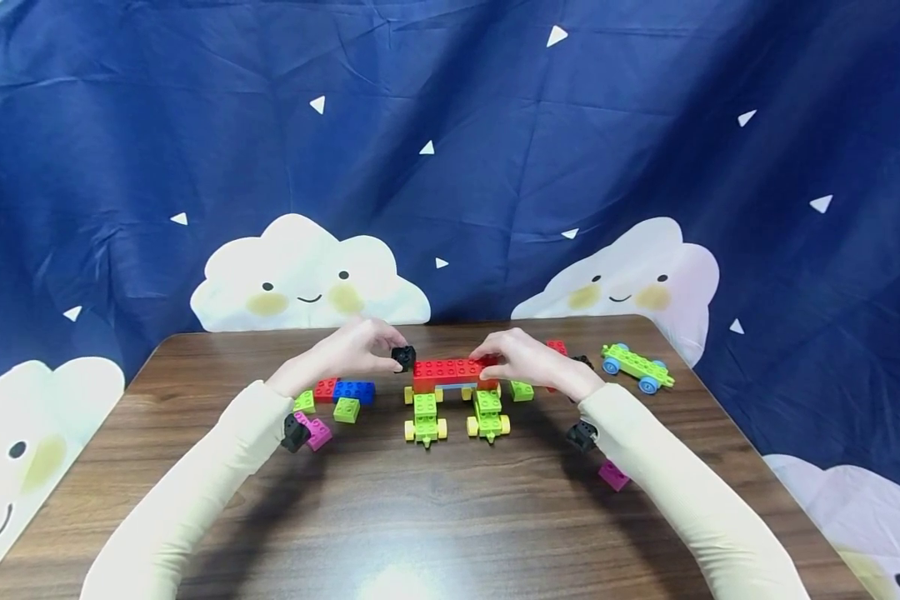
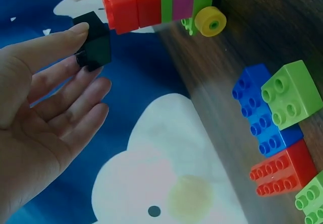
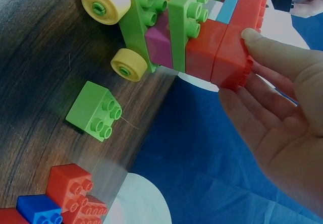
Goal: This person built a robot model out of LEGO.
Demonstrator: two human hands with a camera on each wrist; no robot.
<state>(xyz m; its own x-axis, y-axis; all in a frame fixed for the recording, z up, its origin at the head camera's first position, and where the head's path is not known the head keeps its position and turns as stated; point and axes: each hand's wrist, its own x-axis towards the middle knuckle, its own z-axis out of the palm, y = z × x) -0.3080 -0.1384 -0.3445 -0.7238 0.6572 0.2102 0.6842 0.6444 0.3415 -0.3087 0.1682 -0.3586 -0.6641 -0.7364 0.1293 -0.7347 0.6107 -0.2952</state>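
Pinches a black block (image 1: 403, 358) in the left hand (image 1: 354, 350), thumb on one side and fingertips on the other, just beside the left end of the red-topped build (image 1: 446, 372); cannot tell whether touching it. Grips the build's right end in the right hand (image 1: 523, 357), thumb and fingers on its red top. Below that top, two green bases (image 1: 425, 428) on yellow wheels (image 1: 409, 430), side by side on the wooden table (image 1: 420, 500).

Behind the build, the table's far edge, near; in front of it, a wide run of wood. To its left, a strip of wood, then a blue block (image 1: 356, 392); to its right, a tighter gap to a lone green block (image 1: 522, 392).

In both wrist views, a magenta block (image 3: 160, 40) within the build, hidden in the head view. Only in the right wrist view, farther right of the build, a small blue brick (image 3: 39, 210). Only in the head view, well right of the build, a green car (image 1: 636, 364).
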